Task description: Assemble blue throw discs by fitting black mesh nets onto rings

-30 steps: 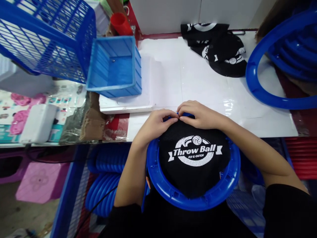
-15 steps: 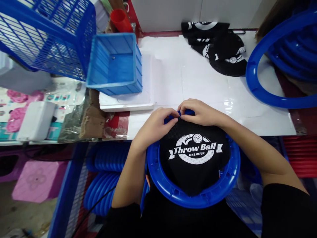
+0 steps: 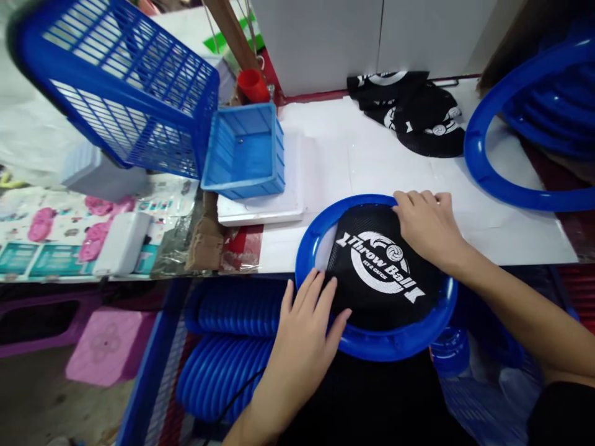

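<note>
A blue plastic ring (image 3: 310, 248) lies tilted at the bench's front edge, its near part overhanging. Black mesh fabric printed "Throw Ball" (image 3: 372, 313) covers most of its opening, with a gap at the left where white shows through. My left hand (image 3: 307, 331) rests on the ring's left side and the fabric edge, fingers spread. At the upper right, my right hand (image 3: 425, 226) has its fingers bent over the rim and fabric edge, closed on the ring; its thumb is hidden.
Black printed fabric pieces (image 3: 409, 114) lie at the back of the white bench top (image 3: 320, 167). Another blue ring (image 3: 476, 145) stands at the right. A light-blue bin (image 3: 244, 152) and a blue basket (image 3: 134, 80) sit at the left. Stacked blue rings (image 3: 223, 371) fill the space below.
Both hands have left the fabric's far edge: the left moved down to the ring's left side, the right moved to the upper right rim. The ring and its print have turned clockwise and moved away from me.
</note>
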### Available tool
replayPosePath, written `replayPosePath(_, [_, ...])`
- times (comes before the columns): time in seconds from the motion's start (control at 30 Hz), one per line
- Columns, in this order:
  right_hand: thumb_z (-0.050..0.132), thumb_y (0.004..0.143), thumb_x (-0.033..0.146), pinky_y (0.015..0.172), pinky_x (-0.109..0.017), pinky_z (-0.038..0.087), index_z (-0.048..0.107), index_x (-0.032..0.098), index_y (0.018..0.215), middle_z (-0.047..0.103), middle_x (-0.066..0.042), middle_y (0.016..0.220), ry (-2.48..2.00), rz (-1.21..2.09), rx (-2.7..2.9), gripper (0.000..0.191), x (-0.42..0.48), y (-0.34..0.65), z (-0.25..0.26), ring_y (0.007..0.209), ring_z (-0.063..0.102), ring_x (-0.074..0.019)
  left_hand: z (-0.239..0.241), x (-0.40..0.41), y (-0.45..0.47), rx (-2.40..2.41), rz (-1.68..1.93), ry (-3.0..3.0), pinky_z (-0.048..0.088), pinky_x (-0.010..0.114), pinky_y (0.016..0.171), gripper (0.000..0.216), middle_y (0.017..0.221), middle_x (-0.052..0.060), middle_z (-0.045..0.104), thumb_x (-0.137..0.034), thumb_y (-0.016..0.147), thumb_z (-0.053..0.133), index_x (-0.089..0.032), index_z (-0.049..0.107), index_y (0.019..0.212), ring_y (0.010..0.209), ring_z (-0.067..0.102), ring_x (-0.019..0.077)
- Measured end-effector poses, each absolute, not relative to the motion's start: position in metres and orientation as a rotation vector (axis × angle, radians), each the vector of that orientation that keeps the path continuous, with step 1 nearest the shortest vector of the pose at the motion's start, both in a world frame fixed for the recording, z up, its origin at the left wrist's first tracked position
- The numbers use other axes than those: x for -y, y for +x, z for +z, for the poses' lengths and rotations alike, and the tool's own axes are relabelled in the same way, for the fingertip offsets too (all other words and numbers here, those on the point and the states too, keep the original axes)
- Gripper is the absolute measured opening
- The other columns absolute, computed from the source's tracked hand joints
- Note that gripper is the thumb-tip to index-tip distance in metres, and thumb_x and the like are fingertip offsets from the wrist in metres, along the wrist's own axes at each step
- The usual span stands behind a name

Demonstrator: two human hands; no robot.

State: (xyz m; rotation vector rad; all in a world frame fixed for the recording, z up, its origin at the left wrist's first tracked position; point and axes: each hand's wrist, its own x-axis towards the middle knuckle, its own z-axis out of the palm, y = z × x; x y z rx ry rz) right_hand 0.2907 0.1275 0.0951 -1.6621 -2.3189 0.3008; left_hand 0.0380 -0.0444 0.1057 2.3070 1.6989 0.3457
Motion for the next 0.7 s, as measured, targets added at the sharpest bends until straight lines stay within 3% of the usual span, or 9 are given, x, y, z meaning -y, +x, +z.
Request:
replayPosePath(0.13, [0.043,0.101,0.015,0.103,-0.077,0.038,0.057,0.017,0.152,0.075,-0.023,0.100,-1.735,0.166,2.292,0.053,-0.094,0.312,0.108,0.106,0.068,-0.0456,0.098,-0.003,0.044,-1.771,0.345,2.312,0.045,0.069,0.121,0.047,0.145,0.023,0.069,-0.034,0.109,0.056,-0.015,0.054,0.152,0.154,0.050,0.0430])
replayPosePath(0.23, [0.050,0.094,0.010,0.110,-0.091,0.024,0.059,0.019,0.150,0.072,-0.027,0.128,-1.742,0.066,2.358,0.057,-0.075,0.319,0.124,0.122,0.063,-0.0522,0.101,-0.041,0.043,-1.568,0.397,2.285,0.046,0.062,0.124,0.049,0.144,0.019,0.070,-0.033,0.107,0.060,-0.015,0.054,0.153,0.156,0.046,0.0396])
replayPosePath(0.3, [0.052,0.091,0.007,0.115,-0.095,0.015,0.064,0.022,0.142,0.059,-0.025,0.154,-1.629,0.052,2.493,0.055,-0.076,0.321,0.132,0.138,0.054,-0.0543,0.104,-0.060,0.042,-1.403,0.440,2.258,0.047,0.058,0.124,0.049,0.146,0.015,0.069,-0.034,0.105,0.063,-0.019,0.056,0.151,0.155,0.046,0.0369])
replayPosePath(0.43, [0.057,0.096,0.012,0.127,-0.080,0.027,0.070,0.027,0.132,0.043,-0.014,0.172,-1.222,0.289,2.789,0.040,-0.115,0.317,0.126,0.159,0.039,-0.0428,0.105,-0.087,0.045,-1.394,0.560,2.210,0.054,0.052,0.112,0.031,0.127,0.011,0.075,-0.026,0.106,0.061,-0.021,0.068,0.136,0.128,0.062,0.0306])
replayPosePath(0.5, [0.069,0.098,0.024,0.129,-0.078,0.027,0.073,0.024,0.127,0.034,-0.014,0.178,-1.152,0.371,2.784,0.029,-0.144,0.312,0.116,0.163,0.031,-0.0447,0.101,-0.094,0.048,-1.451,0.572,2.228,0.056,0.049,0.105,0.028,0.113,0.009,0.076,-0.017,0.103,0.061,-0.020,0.072,0.129,0.115,0.065,0.0288])
replayPosePath(0.57, [0.079,0.094,0.031,0.130,-0.075,0.027,0.076,0.023,0.121,0.027,-0.014,0.181,-1.052,0.485,2.782,0.029,-0.170,0.309,0.107,0.165,0.027,-0.0465,0.097,-0.098,0.049,-1.495,0.568,2.236,0.057,0.047,0.098,0.027,0.104,0.007,0.075,-0.012,0.099,0.064,-0.020,0.074,0.123,0.106,0.066,0.0276])
replayPosePath(0.7, [0.074,0.099,0.034,0.129,-0.066,0.037,0.080,0.024,0.107,0.042,-0.012,0.174,-0.768,0.789,2.726,0.014,-0.195,0.313,0.097,0.162,0.037,-0.0369,0.093,-0.097,0.042,-1.561,0.654,2.192,0.058,0.044,0.093,0.010,0.095,0.006,0.071,-0.016,0.099,0.068,-0.020,0.078,0.099,0.097,0.067,0.0254])
